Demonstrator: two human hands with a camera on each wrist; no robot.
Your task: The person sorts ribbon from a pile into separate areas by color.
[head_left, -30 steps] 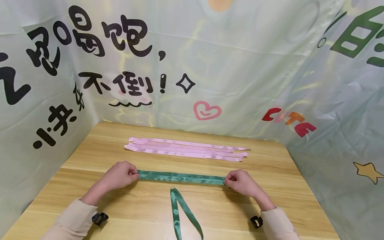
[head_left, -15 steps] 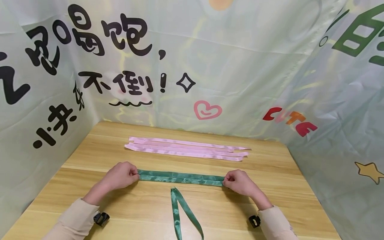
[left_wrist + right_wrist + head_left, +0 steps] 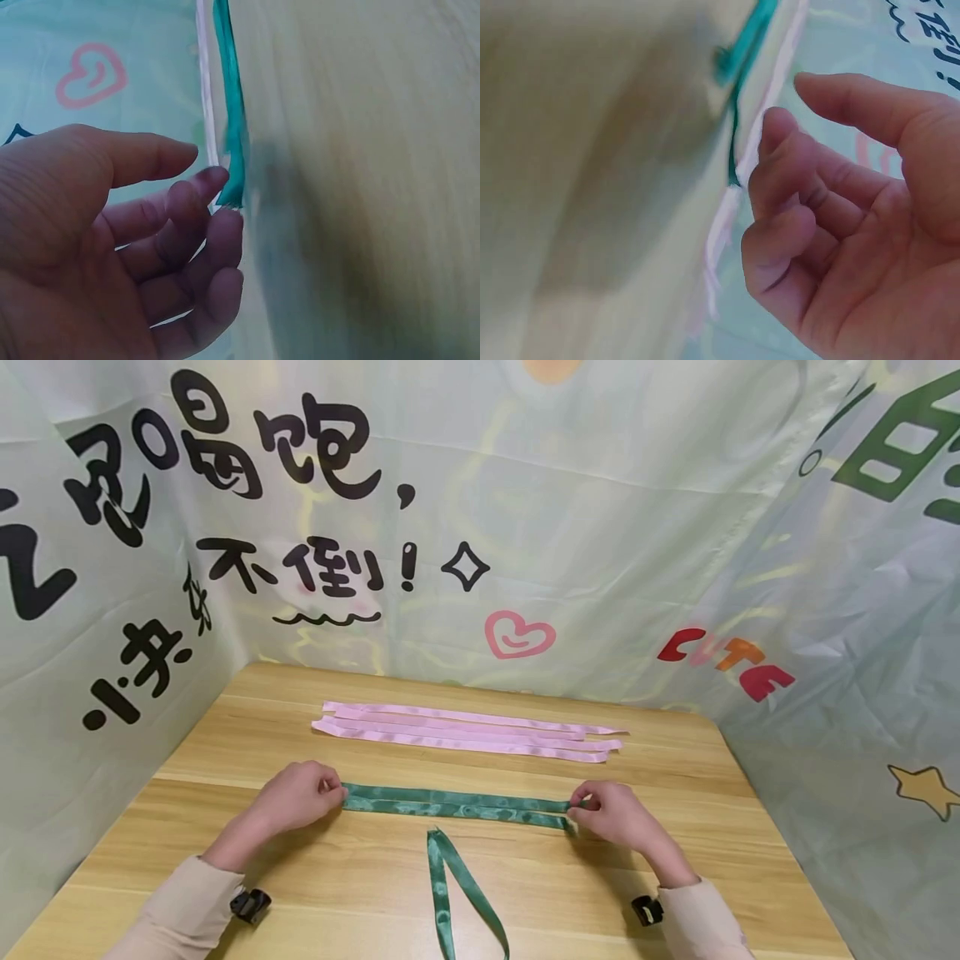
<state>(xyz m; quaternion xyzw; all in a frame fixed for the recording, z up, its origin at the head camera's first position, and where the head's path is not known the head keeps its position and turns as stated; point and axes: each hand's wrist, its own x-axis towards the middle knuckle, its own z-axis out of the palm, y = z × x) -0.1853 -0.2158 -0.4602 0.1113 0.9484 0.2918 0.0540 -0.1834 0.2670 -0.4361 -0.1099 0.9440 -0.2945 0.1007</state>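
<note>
Two green satin ribbons lie side by side across the table in the head view, an upper one (image 3: 457, 797) and a lower one (image 3: 465, 812). My left hand (image 3: 296, 797) is at their left ends. In the left wrist view its thumb stands apart from loosely bent fingers, and the frayed ribbon end (image 3: 233, 169) shows just beyond the fingertips. My right hand (image 3: 611, 814) is beside the right ends, overlapping the upper ribbon's tip in the head view. Its thumb and fingers are spread apart in the right wrist view. The lower ribbon's right end curls up slightly.
Another green ribbon (image 3: 441, 893) lies bent in a narrow V nearer the front. Several pink ribbons (image 3: 450, 742) lie in parallel at the back of the wooden table (image 3: 675, 760). Printed cloth (image 3: 600, 543) hangs behind and at both sides.
My right hand has let go of the lower ribbon's end and moved slightly right. The two green ribbons now show a wider gap at the right. My left hand has hardly moved.
</note>
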